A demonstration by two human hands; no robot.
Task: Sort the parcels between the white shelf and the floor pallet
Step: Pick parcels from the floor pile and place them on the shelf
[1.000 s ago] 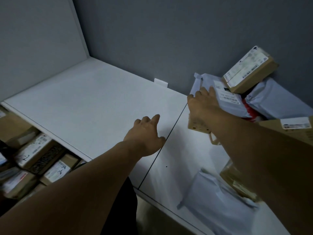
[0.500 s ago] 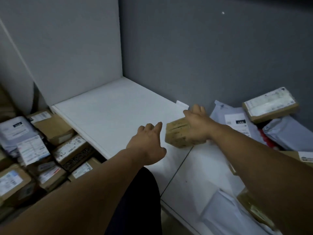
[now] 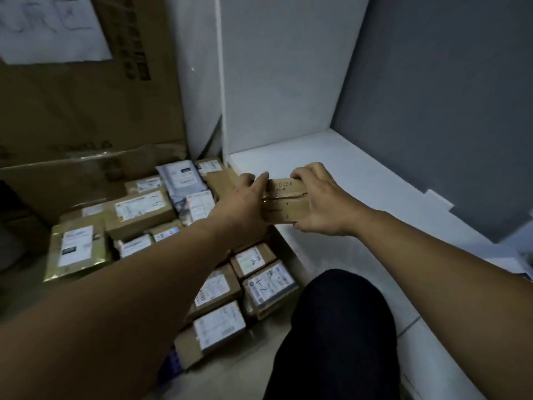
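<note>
Labelled parcels [image 3: 141,209] lie packed together on the floor at the left. Just right of them, over the front left corner of the white shelf [image 3: 375,192], both hands hold a small brown box [image 3: 284,207]: the left hand [image 3: 239,206] wraps thumb and fingers round its left end, the right hand [image 3: 323,203] curls its fingers over the far edge, thumb on the near one.

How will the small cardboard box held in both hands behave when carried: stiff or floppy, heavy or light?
Probably stiff: the small cardboard box keeps straight edges between the left hand and right hand. Likely light: it is pinched at its ends, not cradled.
</note>
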